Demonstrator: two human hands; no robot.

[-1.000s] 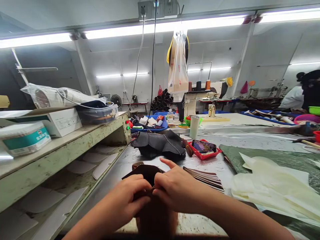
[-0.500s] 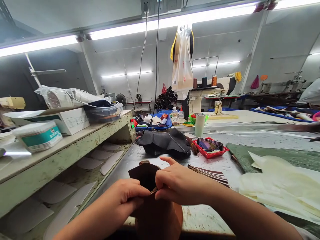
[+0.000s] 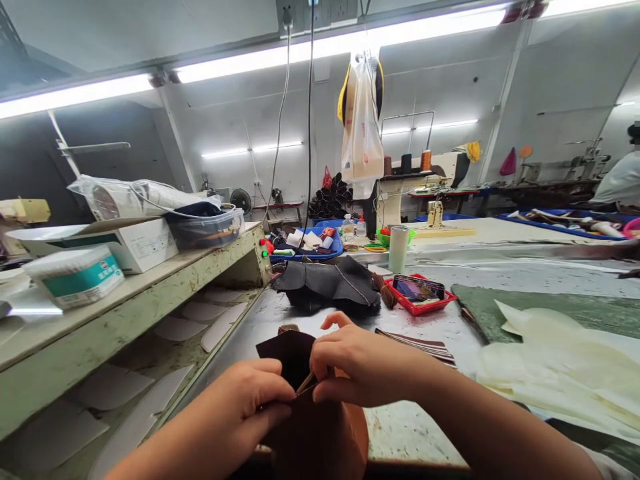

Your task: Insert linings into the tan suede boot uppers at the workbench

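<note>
At the near edge of the table a brown leather piece (image 3: 317, 440) stands up in front of me, with a dark flap (image 3: 284, 353) rising behind my fingers. My left hand (image 3: 247, 400) pinches its upper edge between thumb and forefinger. Close beside it, my right hand (image 3: 347, 363) grips the same edge with thumb and bent forefinger, its other fingers partly raised. A thin folded rim shows between the two pinches. The leather's lower part is in shadow. Striped brown-and-white strips (image 3: 417, 348) lie just beyond my right forearm.
Black leather pieces (image 3: 330, 283) lie ahead, near a red basket (image 3: 425, 307) holding a phone (image 3: 417, 288). A pale cylinder (image 3: 398, 250) stands behind. Whitish sheets (image 3: 540, 373) cover the right side. A shelf (image 3: 200, 287) borders the left; a person (image 3: 623, 177) sits far right.
My left hand has shifted slightly left and down, widening the distance between the two pinches. More of the folded leather rim shows between them. My right hand has barely moved.
</note>
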